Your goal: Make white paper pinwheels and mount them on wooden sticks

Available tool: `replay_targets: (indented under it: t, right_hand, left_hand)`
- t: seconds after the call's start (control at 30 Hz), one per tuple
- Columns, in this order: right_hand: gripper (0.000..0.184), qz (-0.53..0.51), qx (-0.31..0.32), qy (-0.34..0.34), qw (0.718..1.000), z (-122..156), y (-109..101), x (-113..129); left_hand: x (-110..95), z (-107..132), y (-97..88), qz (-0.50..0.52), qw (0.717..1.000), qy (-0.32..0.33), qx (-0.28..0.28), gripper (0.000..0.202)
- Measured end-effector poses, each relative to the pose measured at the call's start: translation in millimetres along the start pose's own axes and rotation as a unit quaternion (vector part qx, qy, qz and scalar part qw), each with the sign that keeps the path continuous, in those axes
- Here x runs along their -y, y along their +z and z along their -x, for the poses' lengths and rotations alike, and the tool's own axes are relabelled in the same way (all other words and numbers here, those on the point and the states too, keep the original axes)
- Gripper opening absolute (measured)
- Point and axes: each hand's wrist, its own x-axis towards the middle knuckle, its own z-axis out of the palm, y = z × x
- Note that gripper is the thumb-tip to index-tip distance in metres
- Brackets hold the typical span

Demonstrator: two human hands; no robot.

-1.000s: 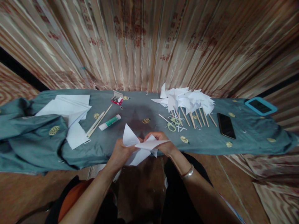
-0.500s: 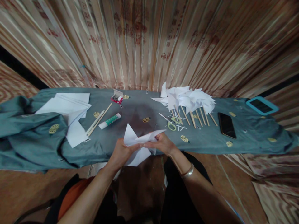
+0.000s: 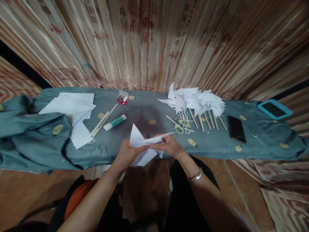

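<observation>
Both hands hold one white paper pinwheel [image 3: 146, 157] over the table's front edge, its pointed blades spread around the middle. My left hand [image 3: 127, 152] grips it from the left, the thumb pressed near the centre. From the other side my right hand [image 3: 169, 146] is closed on it, its thumb tip almost meeting the left one. The fingers beneath the paper are mostly hidden. Beyond the hands lie a glue stick [image 3: 115, 122] with a green label and a pair of scissors with green handles [image 3: 179, 129] among thin paper strips.
A grey-green cloth [image 3: 142, 106] covers the narrow table. White paper sheets [image 3: 65, 104], wooden sticks [image 3: 105, 123] and an open red box [image 3: 122, 98] lie left. Several finished pinwheels on sticks [image 3: 193, 100], a phone [image 3: 236, 129] and a blue-framed device [image 3: 275, 109] lie right. A curtain [image 3: 145, 42] hangs behind.
The view has shifted slightly. Both thumbs stay pinched at the pinwheel's centre, and its blades have tilted a little between the hands. The things on the table lie as before.
</observation>
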Motion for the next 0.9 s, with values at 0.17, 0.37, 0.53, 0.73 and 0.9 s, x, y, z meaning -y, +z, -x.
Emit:
replay_targets:
  t: [0.17,0.37,0.53,0.73,0.9]
  right_hand:
    - [0.027,0.022,-0.012,-0.006,1.0,0,0,-3]
    - [0.032,0.015,-0.004,-0.006,1.0,-1,0,-3]
    - [0.031,0.033,-0.005,-0.01,0.999,0,-1,0]
    - [0.028,0.031,-0.025,-0.016,0.999,1,3,-3]
    - [0.03,-0.003,-0.048,-0.017,0.999,0,10,-3]
  left_hand:
    - [-1,1,0.1,0.003,1.0,0.003,0.007,0.031]
    - [3,-2,-0.2,0.042,0.999,0.005,0.025,0.033]
    - [3,-3,0.0,0.044,0.999,0.003,0.029,0.034]
    - [1,1,-0.8,0.039,0.998,0.009,0.039,0.031]
    - [2,4,-4.4,0.053,0.998,0.008,0.034,0.033]
